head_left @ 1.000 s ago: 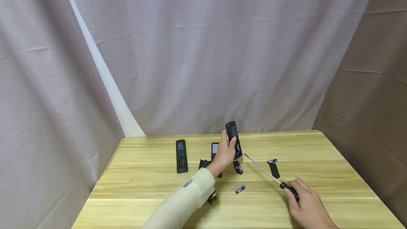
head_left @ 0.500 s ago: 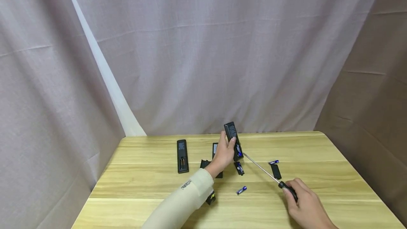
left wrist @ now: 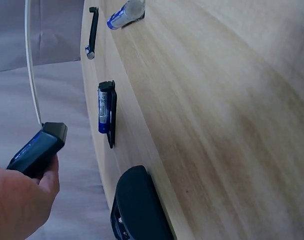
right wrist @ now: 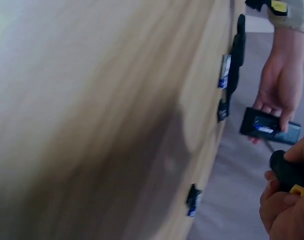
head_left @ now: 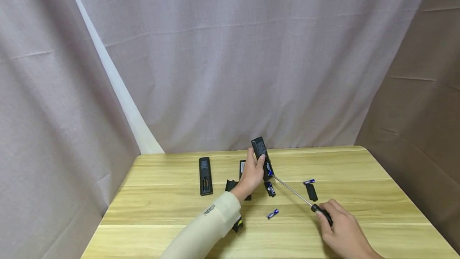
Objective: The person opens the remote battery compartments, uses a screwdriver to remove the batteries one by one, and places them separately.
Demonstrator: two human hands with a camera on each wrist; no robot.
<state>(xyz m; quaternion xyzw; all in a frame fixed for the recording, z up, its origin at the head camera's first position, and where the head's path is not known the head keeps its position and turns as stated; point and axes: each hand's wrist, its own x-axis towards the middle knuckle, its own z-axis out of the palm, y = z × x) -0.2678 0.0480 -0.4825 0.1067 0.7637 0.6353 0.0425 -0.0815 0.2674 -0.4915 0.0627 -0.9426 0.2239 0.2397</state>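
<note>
My left hand holds a black remote control tilted above the table, back side up, its thumb across the back. A blue battery shows in the remote's uncovered compartment. In my right hand I grip the black handle of a screwdriver. Its long metal shaft points up and left, the tip at the compartment's lower end by the battery; whether it touches is too small to tell. The left wrist view shows the shaft meeting the end of the remote. The right wrist view shows the screwdriver handle in my fingers.
Another remote with batteries in it lies on the left. Dark pieces sit partly behind my left forearm. A small cover with a battery, a loose battery, a second battery and a flat cover lie rightward.
The screwdriver tip has moved left, from just beside the remote to its battery compartment, with my right hand following slightly. The remote has shifted a little left and tilts more.
</note>
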